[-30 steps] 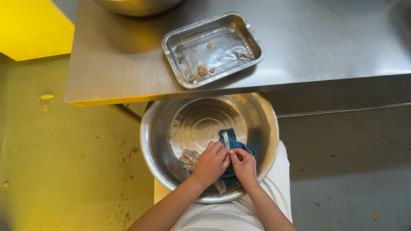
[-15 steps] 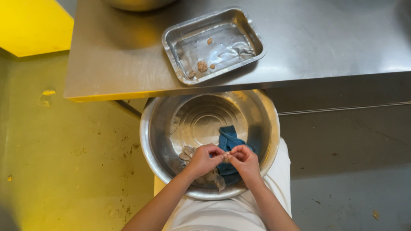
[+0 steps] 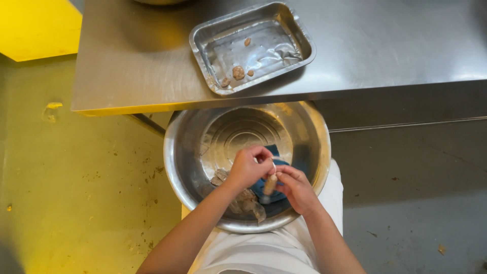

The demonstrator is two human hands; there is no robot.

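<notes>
Two bare hands meet over a wide steel bowl [image 3: 187, 152] that sits on the person's lap, white apron [image 3: 264, 253] under it. Left hand [image 3: 247, 167], at 9 o'clock from the small piece, fingers curled and pinching the upper tip of a small tan oblong piece [image 3: 270, 183]. Right hand [image 3: 297, 189], at 3 o'clock from it, fingers closed around its lower part. Piece held just above a blue cloth [image 3: 276, 151] lying in the bowl's near half. Pale shell-like scraps [image 3: 246, 203] in the bowl at 7 o'clock from the piece. At 12 o'clock, steel table [image 3: 380, 45] edge overhangs the bowl; on it a foil tray [image 3: 284, 43] holding a few brown bits [image 3: 238, 72]. Yellow-stained floor [image 3: 76, 193] far left
</notes>
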